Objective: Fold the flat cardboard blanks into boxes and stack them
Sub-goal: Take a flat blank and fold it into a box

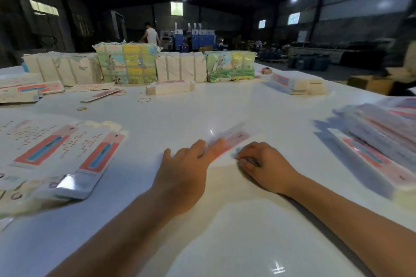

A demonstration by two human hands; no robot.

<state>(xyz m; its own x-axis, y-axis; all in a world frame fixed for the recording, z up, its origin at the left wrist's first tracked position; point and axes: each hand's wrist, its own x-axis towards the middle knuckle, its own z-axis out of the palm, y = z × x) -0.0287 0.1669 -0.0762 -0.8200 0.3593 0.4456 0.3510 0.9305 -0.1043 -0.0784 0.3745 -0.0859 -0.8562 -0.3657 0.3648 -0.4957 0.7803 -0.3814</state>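
Head view: wide look down a white table [180,114] in a dim warehouse, both forearms reaching in from the bottom edge.
Blank in hand: 1 blurred cardboard blank [234,139] with a pink-red panel lies on the table between the 2 hands, running up and to the right.
Left hand [182,175]: palm down, fingers straight and spread, fingertips on the near end of the blank, pressing and not gripping.
Right hand [261,164]: fingers curled under at the blank's near right edge; it looks like a pinch on a flap, but motion blur hides the contact, so I cannot tell if it has hold.
Flat supply: loose flat blanks [58,153] fanned out on the left, overlapping, well apart from the hands.
Done so far: a stack of folded boxes [380,150] sits at the right edge of the table, several long boxes piled together; the count is too blurred to read.
Far side: bundled packs [126,65] stand in a row across the back, with smaller piles near them and rubber bands [144,99] on the bare surface.
Progress, as a judgement: mid-task; some boxes are made, this blank looks barely started, and plenty of flat stock remains.
Left to do: fold this blank, add it to the right-hand stack, then work through the left pile.
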